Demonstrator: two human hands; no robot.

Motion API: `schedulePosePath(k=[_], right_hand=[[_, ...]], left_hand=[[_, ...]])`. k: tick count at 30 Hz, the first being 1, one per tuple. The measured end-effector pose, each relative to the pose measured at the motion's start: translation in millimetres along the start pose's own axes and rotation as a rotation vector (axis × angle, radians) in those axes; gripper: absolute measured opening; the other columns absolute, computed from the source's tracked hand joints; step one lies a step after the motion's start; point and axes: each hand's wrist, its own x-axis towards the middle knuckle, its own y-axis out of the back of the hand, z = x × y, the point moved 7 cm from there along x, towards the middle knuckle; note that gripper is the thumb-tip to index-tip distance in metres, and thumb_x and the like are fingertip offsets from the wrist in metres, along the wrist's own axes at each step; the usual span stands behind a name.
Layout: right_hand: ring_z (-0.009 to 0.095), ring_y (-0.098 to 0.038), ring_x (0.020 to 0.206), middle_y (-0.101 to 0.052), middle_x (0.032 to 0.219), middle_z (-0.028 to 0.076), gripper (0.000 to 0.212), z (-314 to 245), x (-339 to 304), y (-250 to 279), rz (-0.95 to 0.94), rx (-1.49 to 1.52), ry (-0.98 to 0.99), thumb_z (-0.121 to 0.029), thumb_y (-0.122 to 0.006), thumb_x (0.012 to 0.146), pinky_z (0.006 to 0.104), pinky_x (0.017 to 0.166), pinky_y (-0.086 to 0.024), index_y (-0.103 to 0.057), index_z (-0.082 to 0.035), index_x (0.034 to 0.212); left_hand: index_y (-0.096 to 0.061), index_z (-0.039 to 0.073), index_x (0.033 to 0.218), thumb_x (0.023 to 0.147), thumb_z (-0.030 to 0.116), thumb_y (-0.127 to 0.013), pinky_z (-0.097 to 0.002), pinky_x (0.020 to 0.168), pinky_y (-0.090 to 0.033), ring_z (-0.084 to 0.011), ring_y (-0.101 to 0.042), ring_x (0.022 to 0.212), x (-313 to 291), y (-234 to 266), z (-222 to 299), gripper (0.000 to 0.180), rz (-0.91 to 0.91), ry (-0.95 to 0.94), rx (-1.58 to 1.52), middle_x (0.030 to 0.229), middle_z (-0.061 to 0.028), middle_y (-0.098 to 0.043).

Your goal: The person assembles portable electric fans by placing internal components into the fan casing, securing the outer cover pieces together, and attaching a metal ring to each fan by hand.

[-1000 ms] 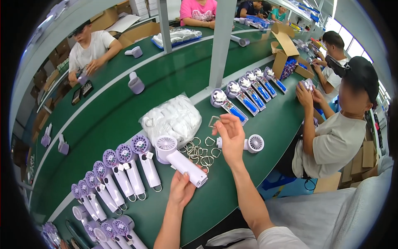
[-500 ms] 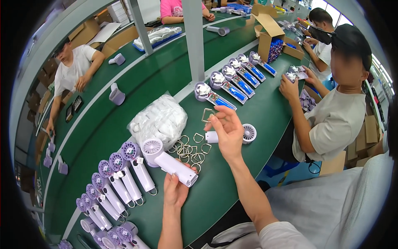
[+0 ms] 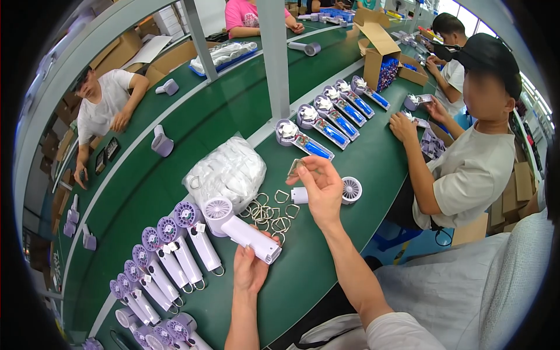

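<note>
Head view is showing the left hand (image 3: 251,268) partly closed and cradling a pale purple handheld fan (image 3: 254,238) by its handle, whose lower end is pointing toward the right hand's side while its round head is leaning toward the bag. Raised above the table, the right hand (image 3: 322,189) is pinching a bent metal ring (image 3: 294,169) between thumb and fingertips, its other fingers curling loosely; ring and fan are staying apart. Beyond the held fan, a pile of metal rings (image 3: 269,216) is lying beside a clear plastic bag (image 3: 227,172) of white parts. Another fan (image 3: 351,190) is lying partly behind the right hand. Leftward, a row of purple fans (image 3: 204,248) is resting on the green table (image 3: 291,291), and farther off opened fans (image 3: 329,129) are exposing blue cells. At right, a co-worker (image 3: 461,163) is handling fan parts.
</note>
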Motion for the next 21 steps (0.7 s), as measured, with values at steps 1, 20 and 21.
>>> schedulePosePath(k=[1, 20, 21], right_hand=[[0.018, -0.068, 0.078, -0.065, 0.092, 0.009, 0.022, 1.1, -0.3, 0.5, 0.021, -0.043, -0.024, -0.003, -0.060, 0.092, 0.0245, 0.066, -0.050, -0.055, 0.005, 0.112], [0.020, -0.068, 0.068, -0.065, 0.084, 0.010, 0.023, 58.4, -14.4, 10.7, 0.116, -0.045, -0.507, -0.015, -0.065, 0.090, 0.0268, 0.062, -0.052, -0.058, 0.004, 0.099], [0.020, -0.068, 0.069, -0.064, 0.085, 0.011, 0.023, 56.4, -12.5, 9.9, 0.107, -0.049, -0.489, -0.016, -0.066, 0.090, 0.0271, 0.063, -0.052, -0.058, 0.004, 0.100]], left_hand=[[-0.041, 0.004, 0.131, 0.088, 0.028, -0.068, -0.0500, 0.103, -0.042, -0.0346, -0.058, 0.112, -0.4, 0.8, 0.0, 0.056, 0.005, -0.004, 0.000, 0.117, -0.0159, -0.058], [-0.036, 0.005, 0.135, 0.088, 0.036, -0.067, -0.0469, 0.102, -0.041, -0.0258, -0.060, 0.101, 43.4, -22.8, 44.7, 0.064, -0.302, -0.153, -0.137, 0.110, -0.0133, -0.054], [-0.038, 0.006, 0.135, 0.088, 0.036, -0.067, -0.0499, 0.107, -0.036, -0.0256, -0.059, 0.101, 45.1, -19.4, 45.0, 0.063, -0.323, -0.172, -0.152, 0.110, -0.0125, -0.055]])
